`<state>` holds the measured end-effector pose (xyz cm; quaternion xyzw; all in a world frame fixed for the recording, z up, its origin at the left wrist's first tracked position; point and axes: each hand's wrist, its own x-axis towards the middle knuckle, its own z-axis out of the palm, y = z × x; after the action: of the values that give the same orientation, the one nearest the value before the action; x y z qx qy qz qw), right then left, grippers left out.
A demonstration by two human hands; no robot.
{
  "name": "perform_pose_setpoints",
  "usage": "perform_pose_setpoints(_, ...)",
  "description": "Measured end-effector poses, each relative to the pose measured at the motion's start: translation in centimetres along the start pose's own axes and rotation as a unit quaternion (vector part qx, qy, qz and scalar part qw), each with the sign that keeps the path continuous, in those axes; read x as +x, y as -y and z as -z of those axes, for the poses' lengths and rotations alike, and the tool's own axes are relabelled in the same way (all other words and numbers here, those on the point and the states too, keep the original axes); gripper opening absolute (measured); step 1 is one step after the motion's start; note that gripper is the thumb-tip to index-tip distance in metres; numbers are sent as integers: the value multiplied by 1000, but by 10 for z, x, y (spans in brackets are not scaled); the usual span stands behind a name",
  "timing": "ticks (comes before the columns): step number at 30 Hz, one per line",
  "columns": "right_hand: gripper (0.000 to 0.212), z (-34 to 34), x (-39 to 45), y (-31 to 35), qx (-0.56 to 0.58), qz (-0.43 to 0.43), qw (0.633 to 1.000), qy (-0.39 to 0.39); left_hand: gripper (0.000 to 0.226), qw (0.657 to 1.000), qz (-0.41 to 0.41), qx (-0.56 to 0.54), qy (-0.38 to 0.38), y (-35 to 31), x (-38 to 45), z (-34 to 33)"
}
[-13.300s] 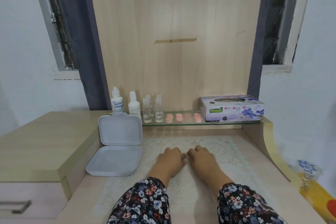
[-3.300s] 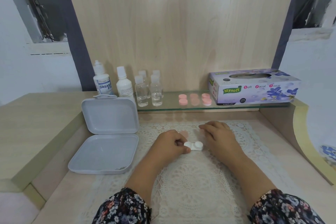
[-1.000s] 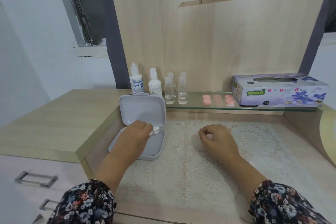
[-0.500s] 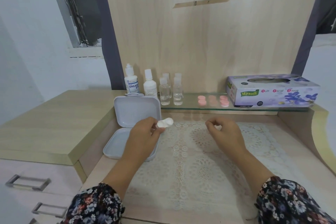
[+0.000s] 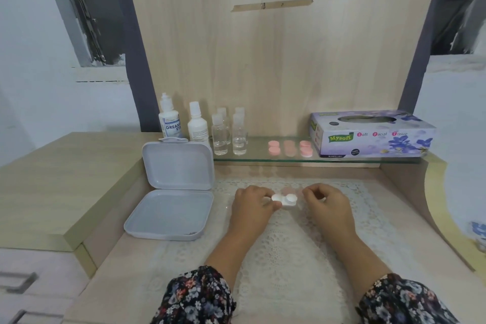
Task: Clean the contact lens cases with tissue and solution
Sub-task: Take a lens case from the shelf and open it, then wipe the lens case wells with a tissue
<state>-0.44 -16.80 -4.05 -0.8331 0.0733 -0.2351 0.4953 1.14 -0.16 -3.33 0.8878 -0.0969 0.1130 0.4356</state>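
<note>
A: The white contact lens case [image 5: 284,201] is back on the lace mat [image 5: 289,265]; half a second ago the left hand [image 5: 252,205] held it up beside the open grey box [image 5: 173,192], and a moment before that over the box's tray.

B: So it's emptied and ready for wiping?

A: Likely (no tissue is out yet). The left hand's fingertips pinch the case's left end; the right hand [image 5: 324,201] sits just beside its right end, fingers curled, and whether they hold anything I can't tell.

B: Materials?

A: Hard glossy plastic, two round wells joined; its pink counterparts [image 5: 289,148] lie on the glass shelf [image 5: 265,159] by the cardboard tissue box [image 5: 373,135]. The solution bottle [image 5: 170,119] is smooth white plastic.
</note>
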Motion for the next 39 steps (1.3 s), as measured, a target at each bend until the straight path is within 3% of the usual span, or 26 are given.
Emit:
perform_pose_setpoints(22,21,3,-2,5,16,-17,1000,10,26,997,9,72,16,7,-2,-7)
perform_pose_setpoints(29,20,2,-2,5,23,-14,1000,1,43,997,3,82,6,11,0,-10)
perform_pose_setpoints(31,18,3,-2,8,32,-9,999,-10,39,998,-2,56,-8,10,-1,-10)
perform_pose_setpoints(35,16,12,3,18,52,37,996,-58,10,998,-36,12,-54,7,-3,-7)
perform_pose_setpoints(39,11,29,18,37,21,112,988,-101,14,993,-87,-5,-74,-19,5,0)
